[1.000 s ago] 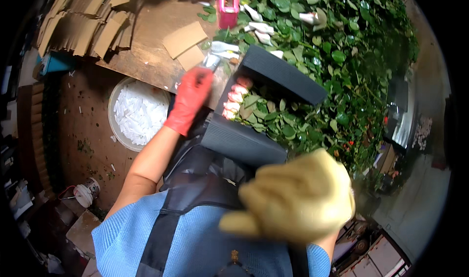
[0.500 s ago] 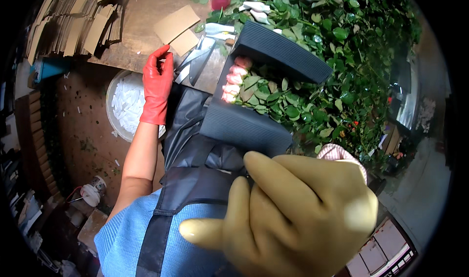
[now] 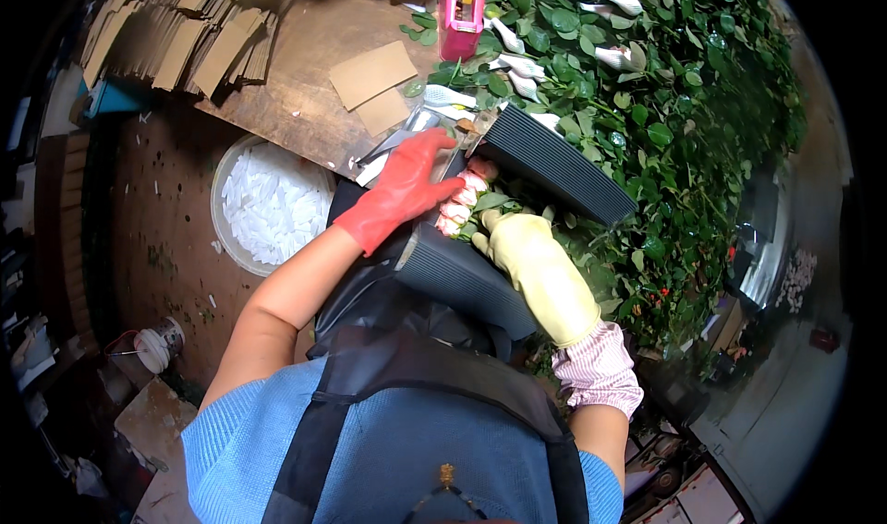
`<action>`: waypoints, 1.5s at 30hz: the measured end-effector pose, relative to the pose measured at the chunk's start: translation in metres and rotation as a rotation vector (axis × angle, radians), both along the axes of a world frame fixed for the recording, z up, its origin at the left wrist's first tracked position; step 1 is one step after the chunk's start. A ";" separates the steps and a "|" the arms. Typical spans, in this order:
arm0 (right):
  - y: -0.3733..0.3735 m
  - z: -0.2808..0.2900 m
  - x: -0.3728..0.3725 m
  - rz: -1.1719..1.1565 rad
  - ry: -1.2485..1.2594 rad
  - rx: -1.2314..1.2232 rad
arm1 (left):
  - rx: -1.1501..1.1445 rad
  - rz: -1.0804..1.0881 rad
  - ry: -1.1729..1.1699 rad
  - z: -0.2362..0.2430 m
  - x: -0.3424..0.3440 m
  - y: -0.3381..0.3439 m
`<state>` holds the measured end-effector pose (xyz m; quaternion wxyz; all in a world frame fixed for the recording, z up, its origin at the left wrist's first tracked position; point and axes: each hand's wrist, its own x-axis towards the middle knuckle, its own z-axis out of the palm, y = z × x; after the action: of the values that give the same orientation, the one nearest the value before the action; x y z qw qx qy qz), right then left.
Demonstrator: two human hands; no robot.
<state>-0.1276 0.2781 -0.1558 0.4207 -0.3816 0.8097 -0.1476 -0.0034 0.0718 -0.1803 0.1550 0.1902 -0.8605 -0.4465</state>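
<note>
In a dark trough with ridged sides (image 3: 467, 279) lies a row of pink roses (image 3: 459, 205), heads toward the left, with green leaves behind them. My left hand (image 3: 402, 187), in a red rubber glove, reaches over the left end of the trough beside the rose heads. Its thumb and fingers are apart, with nothing seen between them. From the right comes my right hand (image 3: 545, 270) in a pale yellow glove with a striped cuff. Its fingertips are at the leaves just behind the blooms, slightly apart; the undersides of the fingers are hidden.
Wrapped flower heads (image 3: 522, 67) lie among a large heap of leafy stems (image 3: 665, 136). A pink tape dispenser (image 3: 462, 16) stands by cardboard pieces (image 3: 372, 73) on the wooden table (image 3: 305, 80). Stacked cardboard (image 3: 185, 34) is at far left, above a bucket of white scraps (image 3: 268, 205).
My left hand has moved right to the rose heads. My right hand, raised close to the camera before, has come down to the roses in the trough. The view has shifted slightly.
</note>
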 end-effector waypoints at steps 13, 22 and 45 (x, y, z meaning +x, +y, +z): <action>-0.034 0.041 0.010 0.132 -0.061 0.215 | 0.068 -0.109 -0.328 -0.009 -0.014 0.011; -0.022 0.013 0.010 0.457 0.310 -0.093 | 0.027 -0.082 -0.296 -0.008 -0.013 0.016; -0.022 0.097 0.002 0.267 0.166 0.085 | 0.220 -0.372 -0.030 -0.028 0.012 0.001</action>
<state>-0.1254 0.2557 -0.0591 0.3841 -0.4787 0.7891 -0.0240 0.0086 0.0725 -0.2086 0.0353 0.0506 -0.8291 -0.5557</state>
